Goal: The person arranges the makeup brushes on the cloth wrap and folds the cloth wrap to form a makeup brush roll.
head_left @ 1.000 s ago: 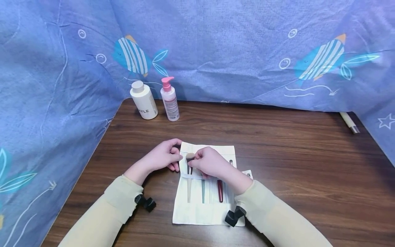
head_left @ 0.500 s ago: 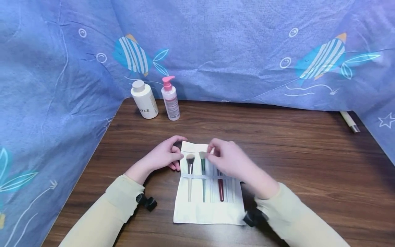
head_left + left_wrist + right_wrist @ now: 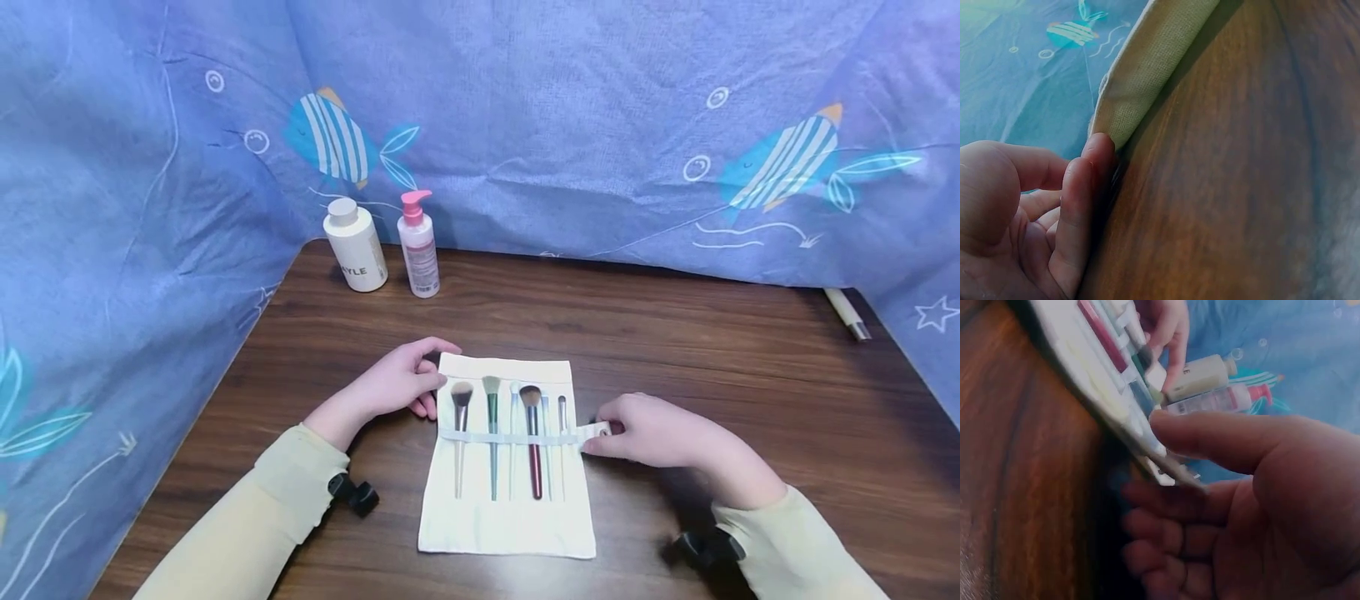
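Observation:
A white cloth makeup brush roll (image 3: 506,529) lies unfolded on the table, with several makeup brushes tucked under its pale elastic band. A red-handled brush (image 3: 535,467) and a green-handled brush (image 3: 492,417) are among them. My left hand (image 3: 397,379) holds the roll's upper left edge, thumb on the cloth; in the left wrist view, fingertips (image 3: 1099,150) meet at the cloth edge (image 3: 1141,81). My right hand (image 3: 645,429) pinches the short strap tab with a snap (image 3: 602,430) at the roll's right side. Thumb above and fingers below show in the right wrist view, blurred.
A white bottle (image 3: 356,250) and a pink-topped pump bottle (image 3: 420,254) stand at the back left. A pale tube-like object (image 3: 846,312) lies at the far right, partly under the blue fish-print curtain (image 3: 570,125). The table (image 3: 712,350) is dark wood.
My right hand has left the brush heads and moved right to the strap tab, uncovering the row of brushes. My left hand has stayed at the roll's upper left edge.

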Demonstrator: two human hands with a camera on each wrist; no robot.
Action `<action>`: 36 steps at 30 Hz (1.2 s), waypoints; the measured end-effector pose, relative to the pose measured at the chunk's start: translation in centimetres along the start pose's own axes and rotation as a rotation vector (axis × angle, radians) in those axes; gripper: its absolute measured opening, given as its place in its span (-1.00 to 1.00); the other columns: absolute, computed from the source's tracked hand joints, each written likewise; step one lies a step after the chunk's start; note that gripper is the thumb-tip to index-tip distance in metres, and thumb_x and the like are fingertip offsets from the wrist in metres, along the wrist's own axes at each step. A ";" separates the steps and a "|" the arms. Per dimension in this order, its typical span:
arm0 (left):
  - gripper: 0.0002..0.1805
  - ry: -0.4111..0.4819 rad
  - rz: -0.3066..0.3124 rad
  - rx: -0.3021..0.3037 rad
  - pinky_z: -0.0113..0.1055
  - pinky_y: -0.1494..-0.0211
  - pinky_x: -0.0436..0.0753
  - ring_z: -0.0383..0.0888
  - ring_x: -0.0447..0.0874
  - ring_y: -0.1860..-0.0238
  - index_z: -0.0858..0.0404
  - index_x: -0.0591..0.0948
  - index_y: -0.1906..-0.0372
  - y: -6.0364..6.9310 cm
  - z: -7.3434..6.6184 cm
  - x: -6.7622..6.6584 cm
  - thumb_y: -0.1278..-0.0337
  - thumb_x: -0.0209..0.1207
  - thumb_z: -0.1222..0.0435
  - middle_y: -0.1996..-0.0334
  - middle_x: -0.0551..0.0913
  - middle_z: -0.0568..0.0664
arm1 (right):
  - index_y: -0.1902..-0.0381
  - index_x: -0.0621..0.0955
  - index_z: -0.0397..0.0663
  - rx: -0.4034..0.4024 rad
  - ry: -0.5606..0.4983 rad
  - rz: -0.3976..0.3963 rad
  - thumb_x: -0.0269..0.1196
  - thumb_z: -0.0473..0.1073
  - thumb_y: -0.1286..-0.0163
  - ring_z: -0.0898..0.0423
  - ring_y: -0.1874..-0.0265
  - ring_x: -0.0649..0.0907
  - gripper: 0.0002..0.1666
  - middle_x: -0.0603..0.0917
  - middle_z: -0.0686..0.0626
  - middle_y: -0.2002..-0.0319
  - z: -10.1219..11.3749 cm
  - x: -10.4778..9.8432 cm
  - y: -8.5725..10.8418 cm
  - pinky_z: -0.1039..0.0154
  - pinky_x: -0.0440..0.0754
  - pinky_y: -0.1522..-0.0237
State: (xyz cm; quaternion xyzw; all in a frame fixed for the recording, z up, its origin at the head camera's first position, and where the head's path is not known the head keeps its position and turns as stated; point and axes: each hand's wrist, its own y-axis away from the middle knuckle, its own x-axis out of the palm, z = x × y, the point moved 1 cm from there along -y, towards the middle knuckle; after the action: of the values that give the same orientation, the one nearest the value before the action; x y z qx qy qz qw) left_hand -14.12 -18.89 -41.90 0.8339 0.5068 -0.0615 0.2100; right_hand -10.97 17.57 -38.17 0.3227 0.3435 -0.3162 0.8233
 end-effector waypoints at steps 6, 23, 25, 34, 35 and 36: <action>-0.65 -0.005 -0.013 -0.022 -0.24 0.47 0.74 -0.01 0.77 0.52 0.25 0.49 -0.26 0.0 0.0 0.1 -0.46 0.13 0.33 0.43 0.75 0.10 | 0.46 0.62 0.00 -0.011 -0.263 0.074 0.36 -0.04 -0.40 0.13 0.70 0.61 -0.74 0.57 0.08 0.66 -1.9 0.0 -0.9 0.27 0.56 0.64; -0.87 -0.046 0.037 -0.030 -0.29 0.44 0.72 -0.06 0.75 0.53 0.32 0.56 0.08 0.1 0.0 0.2 -0.42 0.14 0.34 0.49 0.76 0.06 | 0.42 0.48 -0.17 0.146 -0.381 -0.195 0.31 -0.15 -0.43 0.03 0.66 0.59 -0.70 0.57 -0.03 0.64 -4.1 -0.9 -2.7 0.17 0.63 0.60; -0.90 -0.061 0.061 -0.014 -0.29 0.43 0.72 -0.07 0.75 0.53 0.32 0.57 0.14 0.2 0.1 0.1 -0.41 0.15 0.34 0.51 0.75 0.06 | 0.38 0.52 -0.18 0.157 -0.382 -0.199 0.31 -0.14 -0.45 0.03 0.66 0.59 -0.72 0.56 -0.03 0.63 -4.2 -1.1 -3.0 0.17 0.63 0.60; -0.96 -0.187 0.223 0.095 -0.33 0.42 0.66 -0.11 0.76 0.49 0.24 0.60 0.28 1.0 -0.6 0.4 -0.33 0.22 0.37 0.56 0.74 0.00 | 0.28 0.55 -0.20 0.177 -0.370 -0.218 0.29 -0.15 -0.48 0.04 0.71 0.60 -0.77 0.58 -0.04 0.66 -3.8 -1.6 -4.7 0.18 0.61 0.63; -0.95 -0.210 0.236 0.106 -0.34 0.41 0.65 -0.12 0.76 0.48 0.23 0.61 0.30 1.2 -0.8 0.5 -0.32 0.21 0.38 0.57 0.73 0.00 | 0.27 0.54 -0.21 0.174 -0.371 -0.222 0.29 -0.16 -0.48 0.03 0.70 0.61 -0.78 0.60 -0.04 0.65 -3.7 -1.7 -5.0 0.17 0.63 0.61; -0.94 -0.237 0.245 0.116 -0.35 0.41 0.63 -0.12 0.77 0.47 0.21 0.60 0.31 1.3 -1.0 0.6 -0.32 0.21 0.39 0.59 0.72 -0.01 | 0.26 0.54 -0.21 0.173 -0.373 -0.225 0.28 -0.17 -0.48 0.04 0.69 0.62 -0.79 0.61 -0.04 0.64 -3.6 -1.7 -5.2 0.16 0.65 0.59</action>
State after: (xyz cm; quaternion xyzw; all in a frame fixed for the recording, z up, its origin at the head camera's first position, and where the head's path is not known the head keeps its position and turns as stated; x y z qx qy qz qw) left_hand -12.79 -18.49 -40.78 0.8871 0.3686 -0.1623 0.2257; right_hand -17.15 17.72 -40.50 0.2875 0.1908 -0.4886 0.8014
